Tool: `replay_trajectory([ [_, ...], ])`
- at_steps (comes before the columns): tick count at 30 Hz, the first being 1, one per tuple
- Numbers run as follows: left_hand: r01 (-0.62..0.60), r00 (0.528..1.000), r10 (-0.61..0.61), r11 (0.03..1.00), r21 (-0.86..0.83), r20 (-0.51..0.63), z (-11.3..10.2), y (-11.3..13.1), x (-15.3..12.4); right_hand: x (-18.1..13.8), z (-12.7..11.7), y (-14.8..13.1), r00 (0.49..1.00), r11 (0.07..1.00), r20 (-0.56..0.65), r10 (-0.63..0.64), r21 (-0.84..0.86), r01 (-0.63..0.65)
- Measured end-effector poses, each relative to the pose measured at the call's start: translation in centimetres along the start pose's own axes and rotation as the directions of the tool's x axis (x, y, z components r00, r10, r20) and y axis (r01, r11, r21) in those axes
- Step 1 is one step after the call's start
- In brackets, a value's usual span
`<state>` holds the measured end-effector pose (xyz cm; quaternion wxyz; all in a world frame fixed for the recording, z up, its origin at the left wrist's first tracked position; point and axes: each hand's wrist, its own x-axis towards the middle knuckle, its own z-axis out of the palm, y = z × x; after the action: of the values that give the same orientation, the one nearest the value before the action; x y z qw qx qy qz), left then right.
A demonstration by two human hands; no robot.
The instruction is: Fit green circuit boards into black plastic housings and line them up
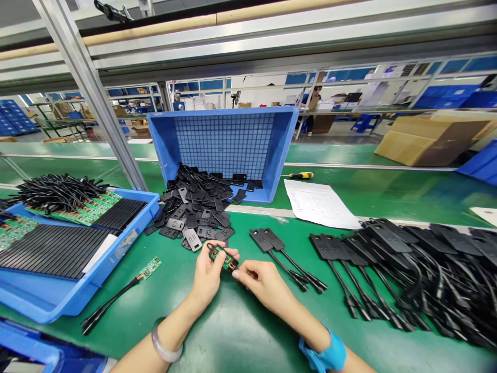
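Nearest the camera are two forearms on or over the green worktop (225,321): a pale bracelet (156,342) at the left wrist, a blue wristband (326,355) at the right. Their hands meet near the middle, around one small circuit board (227,260), which seems to sit in a black case. The left hand (207,272) pinches it, thumb on the face and fingers behind; the right hand (262,280) pinches its lower end between thumb and forefinger, beside the thin wires (232,266).

What could go wrong, I think, is damage at these wires: a hard press or a pull by the right hand could trap one under the rim, or loosen its joint (any cable is hidden, so I cannot tell its path).

The board's long axis runs slantwise, and its display end (215,252) points between 10 and 11 o'clock, the wired end between 4 and 5. From it, the pile of black covers (202,217) lies at 11 o'clock, a loose board with cable (150,268) at 9, two cased units (267,241) toward 3.
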<state>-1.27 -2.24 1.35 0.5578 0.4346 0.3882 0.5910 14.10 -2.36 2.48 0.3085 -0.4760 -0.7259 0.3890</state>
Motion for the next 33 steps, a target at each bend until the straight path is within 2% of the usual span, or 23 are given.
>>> replay_trajectory([
  [6, 0.018, 1.0, -0.018, 0.999, -0.037, 0.006, -0.1, 0.0, -0.2, 0.1, 1.3, 0.4, 0.996, 0.97, -0.034, 0.078, 0.235, -0.068],
  [11, 0.059, 0.998, -0.059, 0.995, -0.084, 0.007, -0.1, 0.3, -0.3, 0.5, 1.3, 0.6, 0.984, 0.92, 0.082, 0.159, 0.349, -0.178],
  [17, 0.099, 0.995, -0.097, 0.992, -0.075, 0.033, -0.2, 0.7, -0.4, 0.6, 0.7, 0.6, 0.973, 0.9, 0.197, 0.117, 0.394, -0.188],
  [19, 0.084, 0.996, -0.082, 0.995, -0.058, 0.042, -0.1, 0.7, -0.5, 0.6, 0.8, 0.6, 0.983, 0.927, 0.138, 0.123, 0.338, -0.164],
  [22, -0.041, 0.999, 0.04, 0.998, 0.051, 0.02, 0.0, 0.6, -0.7, 0.7, 1.3, 0.7, 0.991, 0.968, -0.002, 0.133, 0.215, -0.129],
  [25, -0.111, 0.994, 0.112, 0.982, 0.152, -0.001, 0.1, 0.7, -0.6, 0.8, 1.5, 0.6, 0.989, 0.966, 0.0, 0.15, 0.213, -0.147],
  [27, -0.039, 0.999, 0.041, 0.991, 0.128, -0.011, 0.1, 0.7, -0.3, 0.6, 1.3, 0.5, 0.995, 0.983, 0.013, 0.101, 0.155, -0.102],
  [30, 0.129, 0.991, -0.132, 0.987, 0.097, 0.023, -0.1, 0.7, 0.3, 0.2, 0.6, 0.5, 0.992, 0.994, -0.085, -0.096, -0.061, 0.091],
  [33, 0.236, 0.958, -0.259, 0.956, 0.173, 0.121, -0.2, 0.5, 0.4, 0.0, -0.3, 0.8, 0.922, 0.933, -0.202, -0.33, -0.218, 0.286],
])
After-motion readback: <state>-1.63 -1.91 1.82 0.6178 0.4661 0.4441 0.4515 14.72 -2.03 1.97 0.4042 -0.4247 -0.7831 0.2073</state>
